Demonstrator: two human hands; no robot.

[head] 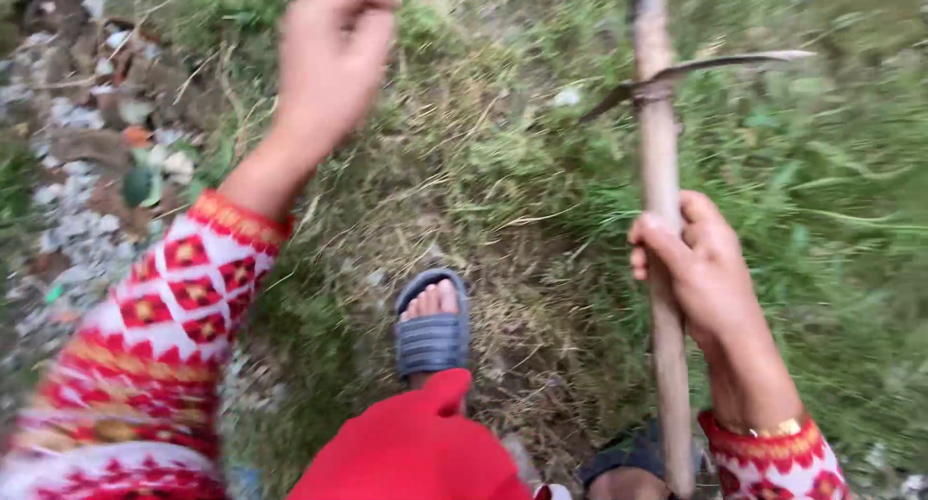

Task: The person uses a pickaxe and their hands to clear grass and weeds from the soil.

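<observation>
Red cloth (pixel 416 452) sits nearest, w/ my sandalled foot (pixel 432 331) just beyond it on dry grass (pixel 483 171). Right of the foot, my right hand (pixel 701 268) is wrapped tight round the wooden handle (pixel 660 171) of a pick; its iron head (pixel 696 75) lies farther out. Left hand (pixel 329 56) is farthest, loosely curled, holding nothing. I'd judge it's between strokes; next needs both hands on the handle.

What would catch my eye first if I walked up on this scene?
Probably the wooden stick with a thin metal blade across it, gripped by the right hand over the grass. Next, the red patterned sleeve at left, its left hand raised and empty, and a foot in a grey sandal below.
</observation>
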